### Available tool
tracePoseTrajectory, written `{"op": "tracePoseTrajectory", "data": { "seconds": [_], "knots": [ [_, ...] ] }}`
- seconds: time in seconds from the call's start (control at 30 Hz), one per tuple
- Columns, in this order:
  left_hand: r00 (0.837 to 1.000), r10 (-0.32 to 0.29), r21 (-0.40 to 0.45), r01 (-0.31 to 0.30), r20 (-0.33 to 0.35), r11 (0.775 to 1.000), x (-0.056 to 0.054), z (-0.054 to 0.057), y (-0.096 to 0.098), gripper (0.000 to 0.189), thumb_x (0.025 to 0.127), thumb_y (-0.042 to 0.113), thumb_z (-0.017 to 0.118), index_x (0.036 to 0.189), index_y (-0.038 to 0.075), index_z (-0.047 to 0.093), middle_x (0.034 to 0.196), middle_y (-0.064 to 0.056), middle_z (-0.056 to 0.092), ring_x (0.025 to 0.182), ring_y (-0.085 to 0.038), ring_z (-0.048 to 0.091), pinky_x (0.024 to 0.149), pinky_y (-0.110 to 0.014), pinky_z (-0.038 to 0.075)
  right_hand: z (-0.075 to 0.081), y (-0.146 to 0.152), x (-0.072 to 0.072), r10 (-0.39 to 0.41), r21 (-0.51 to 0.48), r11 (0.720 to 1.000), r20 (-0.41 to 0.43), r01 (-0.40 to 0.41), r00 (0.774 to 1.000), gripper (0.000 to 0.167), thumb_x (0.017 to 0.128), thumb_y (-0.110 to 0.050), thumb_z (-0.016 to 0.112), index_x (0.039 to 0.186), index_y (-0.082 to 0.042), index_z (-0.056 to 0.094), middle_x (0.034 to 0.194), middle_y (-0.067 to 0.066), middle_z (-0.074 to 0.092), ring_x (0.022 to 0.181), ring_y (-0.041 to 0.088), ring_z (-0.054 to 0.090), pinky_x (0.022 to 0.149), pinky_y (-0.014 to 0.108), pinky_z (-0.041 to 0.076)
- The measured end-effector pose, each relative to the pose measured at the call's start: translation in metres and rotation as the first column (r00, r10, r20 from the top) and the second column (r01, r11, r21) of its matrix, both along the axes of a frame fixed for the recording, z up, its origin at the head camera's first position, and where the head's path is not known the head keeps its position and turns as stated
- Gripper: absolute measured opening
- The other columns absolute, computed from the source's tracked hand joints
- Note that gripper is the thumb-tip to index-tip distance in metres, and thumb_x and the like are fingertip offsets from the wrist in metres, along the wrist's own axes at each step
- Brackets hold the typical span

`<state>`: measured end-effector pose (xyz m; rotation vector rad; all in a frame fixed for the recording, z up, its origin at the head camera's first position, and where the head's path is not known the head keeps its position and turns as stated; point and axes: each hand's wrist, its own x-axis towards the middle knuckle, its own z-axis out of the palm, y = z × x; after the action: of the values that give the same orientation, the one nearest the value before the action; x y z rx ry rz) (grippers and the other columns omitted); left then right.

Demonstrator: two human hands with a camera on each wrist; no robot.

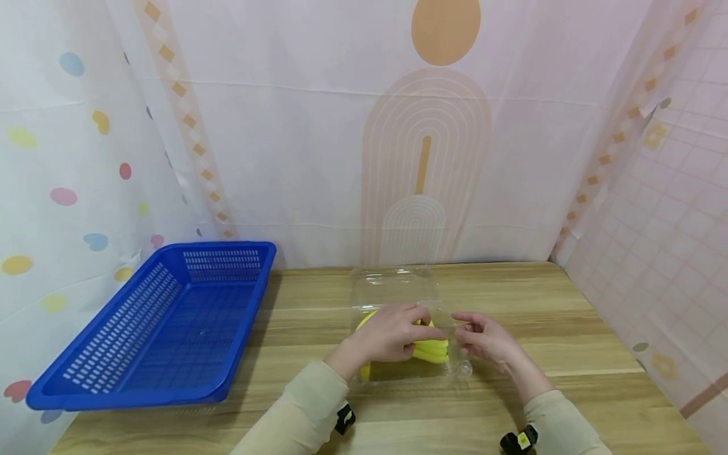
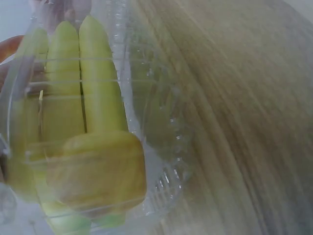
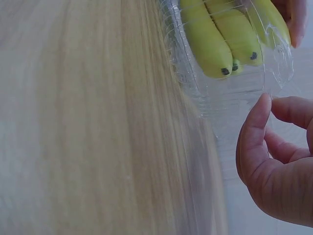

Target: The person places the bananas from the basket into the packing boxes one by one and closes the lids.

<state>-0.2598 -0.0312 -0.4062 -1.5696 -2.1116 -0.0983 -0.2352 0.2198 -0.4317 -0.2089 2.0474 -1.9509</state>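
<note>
Container (image 1: 404, 374) (bananas (image 1: 432, 351) inside) stands apart from basket's rim (image 1: 136, 399).

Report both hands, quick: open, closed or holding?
Left hand: over the bananas; whether it grips them cannot be told.
Right hand: closed, pinching the edge of the clear container.

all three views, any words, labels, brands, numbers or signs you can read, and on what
No text can be read anywhere, including on the clear plastic box, yellow bananas or blue plastic basket.
Small yellow mark on the black right-wrist device: too small to tell if it's text.
</note>
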Motion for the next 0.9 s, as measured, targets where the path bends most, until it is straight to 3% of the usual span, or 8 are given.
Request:
{"op": "tracePoseTrajectory", "data": {
  "seconds": [0.4,0.7,0.9],
  "knots": [
    [1.000,-0.005,0.009,0.005,-0.002,1.000,-0.0016,-0.0044,-0.0002,0.061,0.071,-0.003,0.068,0.121,0.032,0.070,0.101,0.006,0.060,0.082,-0.010,0.053,0.064,-0.019,0.041,-0.0002,-0.0008,0.0001,-0.010,0.008,1.000,-0.001,0.010,1.000,0.054,0.098,-0.002,0.056,0.143,0.016,0.032,0.095,0.005,0.053,0.078,0.010,0.054,0.066,0.021,0.053],
    [0.999,0.018,-0.023,-0.018,0.036,1.000,0.0032,-0.0032,-0.0010,0.058,0.076,0.001,0.070,0.125,0.031,0.068,0.116,0.005,0.064,0.104,-0.013,0.059,0.085,-0.027,0.051,0.0022,-0.0014,0.0017,-0.013,0.008,1.000,0.018,0.013,1.000,0.054,0.099,-0.004,0.055,0.144,0.014,0.033,0.097,0.005,0.053,0.079,0.011,0.054,0.066,0.021,0.053],
    [0.998,0.050,-0.040,-0.048,0.034,0.998,0.0070,-0.0027,-0.0022,0.053,0.079,0.016,0.078,0.128,0.032,0.066,0.119,0.005,0.061,0.109,-0.014,0.057,0.088,-0.031,0.051,0.0011,-0.0012,0.0015,-0.019,0.007,1.000,0.019,0.019,1.000,0.054,0.099,-0.004,0.057,0.143,0.016,0.034,0.097,0.006,0.053,0.081,0.012,0.055,0.068,0.021,0.054]
  ]
}}
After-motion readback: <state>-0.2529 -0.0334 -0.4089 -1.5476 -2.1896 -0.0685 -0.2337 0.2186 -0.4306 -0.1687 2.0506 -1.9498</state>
